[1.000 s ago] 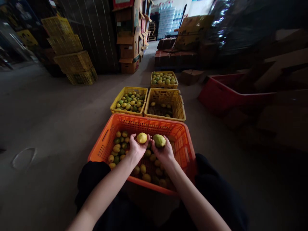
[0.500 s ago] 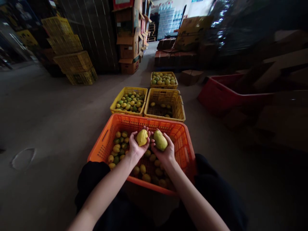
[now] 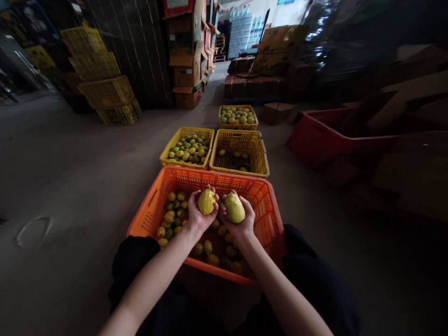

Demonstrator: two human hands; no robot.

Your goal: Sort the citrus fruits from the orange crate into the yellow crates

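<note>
Over the orange crate [image 3: 143, 215], my left hand [image 3: 198, 218] holds a yellow lemon-like fruit [image 3: 206, 201], its fingers curled around the far side. Beside it, my right hand [image 3: 246, 223] has its fingers around a larger yellow-green fruit [image 3: 234, 208]. The two hands are close together, palms turned up. Below them, many yellow and green fruits [image 3: 169, 216] lie in the crate, mostly at its left and near side; my hands and forearms hide part of them.
Beyond the orange crate are a left yellow crate [image 3: 187, 164] full of fruit, a right yellow crate [image 3: 259, 154] with several fruits, and a farther full one [image 3: 238, 127]. A red bin [image 3: 315, 140] stands right; stacked yellow crates [image 3: 107, 91] stand left.
Both fruits have turned a little in my hands, and the right one now sits slightly lower. Both hands still hold their fruits.
</note>
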